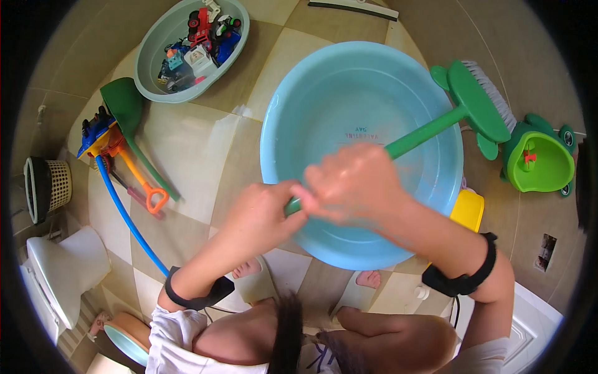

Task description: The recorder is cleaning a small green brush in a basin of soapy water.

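Observation:
A green toy broom with white bristles (481, 103) slants over a light blue plastic basin (280, 117). Its handle passes through both of my hands. My left hand (261, 212) is closed around the handle's lower end. Just above it, my right hand (357, 180) wraps around the shaft, blurred by motion. The broom's head points up and to the right, past the basin's rim. Shallow water appears to lie in the basin, whose bottom bears writing. My palms and the gripped part of the handle are hidden.
A grey-green tub (145, 70) holds several toy vehicles. Toy tools, including a green shovel (124, 103) and a blue-handled one (124, 210), lie left. A frog-shaped child's urinal (537, 173) hangs right. A toilet (70, 271), a squeegee (352, 9) and a yellow plastic piece (469, 210) are nearby.

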### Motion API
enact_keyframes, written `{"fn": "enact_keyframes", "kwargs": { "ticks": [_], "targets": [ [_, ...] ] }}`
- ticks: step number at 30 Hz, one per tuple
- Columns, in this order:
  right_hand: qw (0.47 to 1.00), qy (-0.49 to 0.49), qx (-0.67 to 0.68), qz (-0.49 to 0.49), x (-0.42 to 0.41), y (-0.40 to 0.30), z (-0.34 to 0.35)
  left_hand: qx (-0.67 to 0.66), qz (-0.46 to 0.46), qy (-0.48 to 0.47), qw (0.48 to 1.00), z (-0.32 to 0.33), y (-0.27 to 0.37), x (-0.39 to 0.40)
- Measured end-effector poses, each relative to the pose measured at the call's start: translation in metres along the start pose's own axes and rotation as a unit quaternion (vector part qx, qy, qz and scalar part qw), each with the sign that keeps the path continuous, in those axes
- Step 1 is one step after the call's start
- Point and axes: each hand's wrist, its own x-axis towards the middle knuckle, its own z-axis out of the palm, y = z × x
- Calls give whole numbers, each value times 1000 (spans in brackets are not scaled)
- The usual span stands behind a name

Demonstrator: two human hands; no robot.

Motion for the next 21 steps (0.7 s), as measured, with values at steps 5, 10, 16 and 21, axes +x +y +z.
{"fn": "enact_keyframes", "kwargs": {
  "ticks": [5,10,16,21],
  "targets": [
    [999,37,17,-2,-3,-14,10,-10,11,26,1000,1,-4,-6],
    [1000,13,-11,6,-22,-8,-9,16,50,8,999,1,4,-8],
    [991,29,-73,112,-91,72,-37,99,19,33,994,-21,4,-27],
    [987,1,-75,139,-109,59,-32,116,10,32,993,-15,19,-32]
  ]
}}
